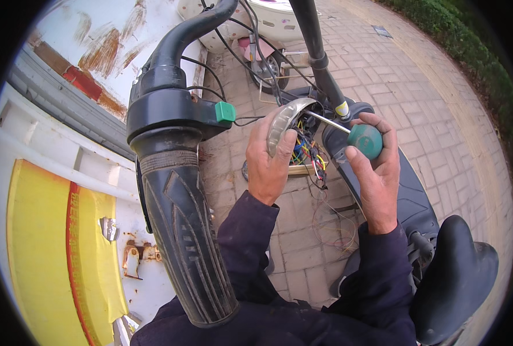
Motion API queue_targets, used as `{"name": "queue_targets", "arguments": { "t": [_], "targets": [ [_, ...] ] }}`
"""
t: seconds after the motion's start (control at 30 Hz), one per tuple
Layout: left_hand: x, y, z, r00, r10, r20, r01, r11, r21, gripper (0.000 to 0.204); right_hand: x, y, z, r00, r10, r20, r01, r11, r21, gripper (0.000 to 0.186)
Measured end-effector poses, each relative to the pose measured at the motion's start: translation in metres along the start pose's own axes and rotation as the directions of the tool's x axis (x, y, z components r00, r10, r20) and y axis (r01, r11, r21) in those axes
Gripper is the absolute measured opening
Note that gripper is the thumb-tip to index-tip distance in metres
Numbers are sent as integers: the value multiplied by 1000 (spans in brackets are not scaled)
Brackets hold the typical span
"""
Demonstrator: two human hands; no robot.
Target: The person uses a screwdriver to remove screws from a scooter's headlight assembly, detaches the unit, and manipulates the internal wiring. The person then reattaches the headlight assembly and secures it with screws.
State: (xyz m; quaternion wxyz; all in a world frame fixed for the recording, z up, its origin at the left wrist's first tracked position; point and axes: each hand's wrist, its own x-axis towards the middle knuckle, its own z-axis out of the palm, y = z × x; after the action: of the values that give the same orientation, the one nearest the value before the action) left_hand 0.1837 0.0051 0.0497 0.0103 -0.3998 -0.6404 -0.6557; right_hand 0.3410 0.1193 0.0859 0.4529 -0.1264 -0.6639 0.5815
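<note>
My left hand (266, 162) is closed round a curved, ribbed lamp (290, 122) with a silvery, translucent face. In my right hand (381, 179) is a screwdriver (365, 142) with a round green handle, gripped between thumb and fingers. Its metal shaft points left to the dark back of the lamp; whether the tip touches a screw is hidden. Just below the lamp hangs a bundle of coloured wires (311, 155) with connectors, and thin loose wires trail lower down.
A black handlebar grip (188, 230) with a green switch (225, 112) looms close on the left. The electric scooter's dark stem (317, 49), deck (406, 190) and saddle (455, 282) stand to the right. A rusty white panel (106, 34) and yellow cloth (49, 248) line the left side.
</note>
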Motion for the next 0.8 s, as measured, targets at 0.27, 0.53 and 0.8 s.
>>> {"name": "queue_targets", "arguments": {
  "t": [0.27,0.53,0.8],
  "targets": [
    [1,0,3,1000,9,-4,-10,998,-58,63,3,4,1,991,117,-71,-120,992,-35,39],
    [2,3,3,1000,-15,-13,14,999,-29,63,-1,8,-5,947,320,-42,-310,937,160,46],
    [2,-2,2,1000,8,-18,-8,1000,-23,62,-1,12,4,995,60,-83,-59,998,13,48]
  ]
}}
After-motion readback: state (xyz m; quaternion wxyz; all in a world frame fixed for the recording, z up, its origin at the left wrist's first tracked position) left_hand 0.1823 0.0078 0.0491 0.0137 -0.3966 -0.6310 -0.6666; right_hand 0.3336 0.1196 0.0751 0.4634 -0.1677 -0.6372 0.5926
